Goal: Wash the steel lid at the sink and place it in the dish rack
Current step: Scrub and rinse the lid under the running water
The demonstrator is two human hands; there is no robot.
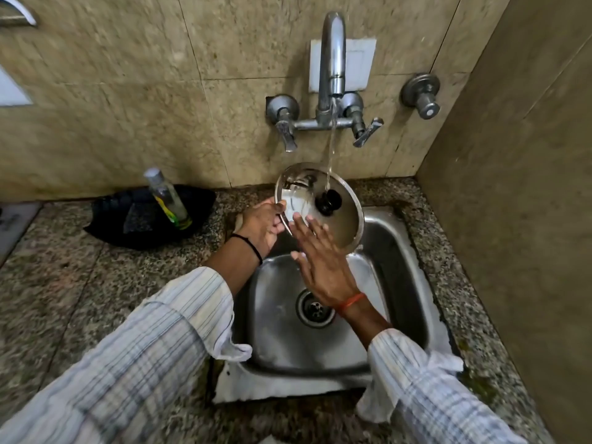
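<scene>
At frame centre, the left hand (262, 224) pinches the rim of the round, shiny steel lid (336, 216), tilted under the faucet (331, 68) stream above the dented steel sink (400, 283). The right hand (323, 264) lies flat, fingers spread, against it. Speckled granite countertop (64, 283) and mottled beige tile walls surround them.

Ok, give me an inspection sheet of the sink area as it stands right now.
Surface: speckled granite counter around a steel sink basin, drain uncovered.
Job's things: round steel lid with black knob held tilted over the basin, water from the chrome tap hitting it near the knob; dish rack not in view.
Clutter: clear plastic bottle leaning on a black cloth.
Grippers: left hand grips the lid's rim; right hand open, fingers flat on the lid.
Cables: nothing seen.
Surroundings: beige stone wall tiles, separate wall valve.
</scene>
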